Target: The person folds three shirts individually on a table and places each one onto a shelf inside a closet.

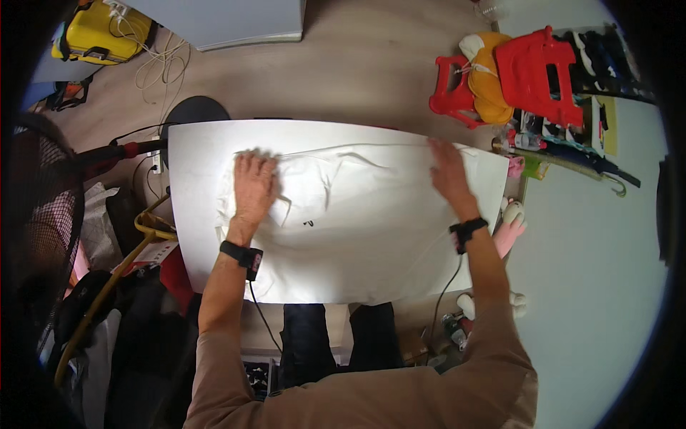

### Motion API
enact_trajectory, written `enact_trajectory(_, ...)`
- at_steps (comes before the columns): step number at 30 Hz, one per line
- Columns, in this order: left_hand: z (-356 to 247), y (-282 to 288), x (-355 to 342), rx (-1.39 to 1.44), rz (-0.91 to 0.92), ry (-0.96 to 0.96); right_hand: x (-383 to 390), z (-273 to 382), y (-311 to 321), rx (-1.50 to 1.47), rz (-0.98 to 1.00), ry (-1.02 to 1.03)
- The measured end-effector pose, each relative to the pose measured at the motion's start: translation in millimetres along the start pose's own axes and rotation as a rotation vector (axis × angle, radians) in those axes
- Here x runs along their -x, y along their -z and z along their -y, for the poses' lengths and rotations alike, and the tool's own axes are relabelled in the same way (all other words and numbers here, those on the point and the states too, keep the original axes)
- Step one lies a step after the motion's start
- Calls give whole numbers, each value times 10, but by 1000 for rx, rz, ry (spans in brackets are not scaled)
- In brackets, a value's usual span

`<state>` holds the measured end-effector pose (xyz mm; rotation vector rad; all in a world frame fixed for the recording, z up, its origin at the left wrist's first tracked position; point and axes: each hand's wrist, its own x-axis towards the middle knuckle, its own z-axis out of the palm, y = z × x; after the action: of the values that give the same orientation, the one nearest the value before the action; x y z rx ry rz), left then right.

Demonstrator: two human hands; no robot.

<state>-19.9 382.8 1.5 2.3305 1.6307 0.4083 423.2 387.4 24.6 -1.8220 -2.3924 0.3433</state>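
Note:
A white garment [357,207] lies spread across a white table [194,179], with a small dark mark [308,224] near its middle. Wrinkles and a raised fold run along its far part. My left hand [255,184] rests on the far left part of the cloth, fingers stretched forward and slightly bent, the tips a little blurred. At the far right edge of the cloth, my right hand [450,174] touches it with fingers extended and thumb apart. Each wrist wears a black strap with a cable.
Beyond the table's far right stand red plastic stools [539,75] with an orange-yellow cushion [491,79]. A yellow case [107,32] and loose cables [168,64] lie at the far left. Dark clothes and bags crowd the left side. A pink-and-white plush toy [509,225] touches the right edge.

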Motion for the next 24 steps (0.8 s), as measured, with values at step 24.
enact_trajectory(24, 287, 187, -22, -231, -150, 389, -146, -1355, 375, -830, 50, -552)
